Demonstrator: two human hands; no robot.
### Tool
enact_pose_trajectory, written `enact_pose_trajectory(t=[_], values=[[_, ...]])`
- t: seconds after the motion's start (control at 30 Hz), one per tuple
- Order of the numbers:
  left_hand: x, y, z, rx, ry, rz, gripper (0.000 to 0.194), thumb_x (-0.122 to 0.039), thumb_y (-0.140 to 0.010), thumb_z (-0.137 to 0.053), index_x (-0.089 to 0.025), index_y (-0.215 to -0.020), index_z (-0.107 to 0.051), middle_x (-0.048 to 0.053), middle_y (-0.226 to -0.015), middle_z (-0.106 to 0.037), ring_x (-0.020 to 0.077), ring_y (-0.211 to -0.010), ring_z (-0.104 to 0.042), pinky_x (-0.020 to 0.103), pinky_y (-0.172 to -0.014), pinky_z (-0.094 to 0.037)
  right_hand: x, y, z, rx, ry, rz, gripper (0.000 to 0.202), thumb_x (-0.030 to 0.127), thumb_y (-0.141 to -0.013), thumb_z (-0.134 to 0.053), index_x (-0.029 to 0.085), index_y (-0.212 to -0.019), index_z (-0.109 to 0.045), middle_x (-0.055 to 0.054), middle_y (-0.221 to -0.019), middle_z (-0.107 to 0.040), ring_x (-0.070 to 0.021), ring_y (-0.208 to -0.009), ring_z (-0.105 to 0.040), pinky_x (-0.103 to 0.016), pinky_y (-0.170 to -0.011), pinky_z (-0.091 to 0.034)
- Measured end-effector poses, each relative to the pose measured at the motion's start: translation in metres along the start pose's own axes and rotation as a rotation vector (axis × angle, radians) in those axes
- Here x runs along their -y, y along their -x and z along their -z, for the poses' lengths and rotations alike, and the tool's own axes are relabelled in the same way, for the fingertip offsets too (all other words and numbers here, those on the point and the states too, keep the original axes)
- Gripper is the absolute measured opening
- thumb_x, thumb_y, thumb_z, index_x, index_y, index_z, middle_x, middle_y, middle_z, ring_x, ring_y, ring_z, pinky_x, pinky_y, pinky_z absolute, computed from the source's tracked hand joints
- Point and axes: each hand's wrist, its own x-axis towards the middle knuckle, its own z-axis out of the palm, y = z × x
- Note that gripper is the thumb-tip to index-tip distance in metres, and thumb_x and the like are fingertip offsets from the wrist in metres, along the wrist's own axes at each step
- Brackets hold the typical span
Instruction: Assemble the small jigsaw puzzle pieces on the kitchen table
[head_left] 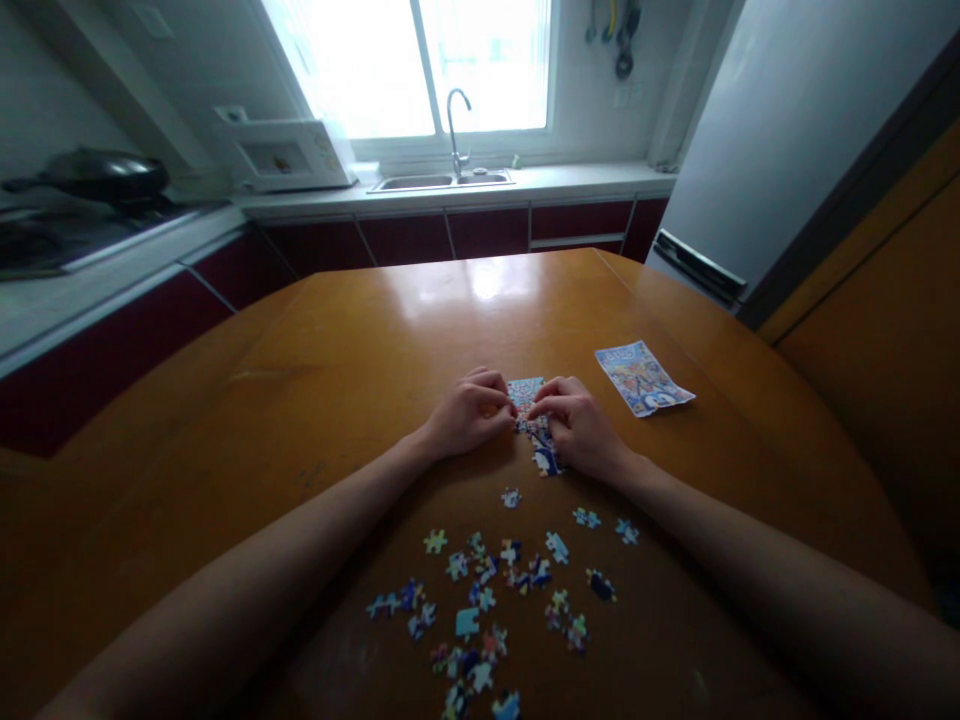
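A partly joined jigsaw puzzle [528,392] lies on the wooden table between my two hands. My left hand [474,412] is at its left edge, fingers curled together; whatever they grip is too small to make out. On the puzzle's right side rests my right hand [576,422], its fingers bent down onto the pieces and covering part of them. A single loose piece [511,497] lies just below the puzzle. Several more loose pieces [466,621] are scattered nearer to me, between my forearms.
A printed picture sheet [645,378] lies right of my right hand on the table [337,330]. Beyond the table are a sink [416,183] with a faucet, a microwave [289,155], a pan [109,175] on the stove and a fridge [780,130].
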Motion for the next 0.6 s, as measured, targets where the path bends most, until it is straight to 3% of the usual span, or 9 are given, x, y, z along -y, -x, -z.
enact_pose_trajectory(t=[0.23, 0.6], values=[[-0.0004, -0.0005, -0.0007, 0.066, -0.002, 0.009, 0.019, -0.018, -0.084, -0.061, -0.019, -0.076, -0.078, 0.003, -0.077, -0.059, 0.0154, -0.079, -0.053, 0.028, -0.073, -0.044, 0.0028, 0.0010, 0.0019, 0.078, 0.100, 0.000, 0.036, -0.003, -0.077, -0.057, 0.026, -0.079, -0.079, -0.006, -0.099, -0.065, -0.0225, -0.100, -0.052, -0.040, -0.090, -0.047], [0.0000, 0.0002, 0.0015, 0.133, 0.029, -0.053, 0.020, -0.022, -0.087, -0.059, -0.020, -0.081, -0.078, 0.004, -0.078, -0.058, 0.0171, -0.082, -0.051, 0.030, -0.075, -0.045, 0.0017, 0.0002, 0.0018, 0.055, 0.045, 0.018, 0.039, -0.006, -0.076, -0.054, 0.026, -0.078, -0.077, -0.004, -0.098, -0.064, -0.0214, -0.100, -0.053, -0.038, -0.089, -0.046]])
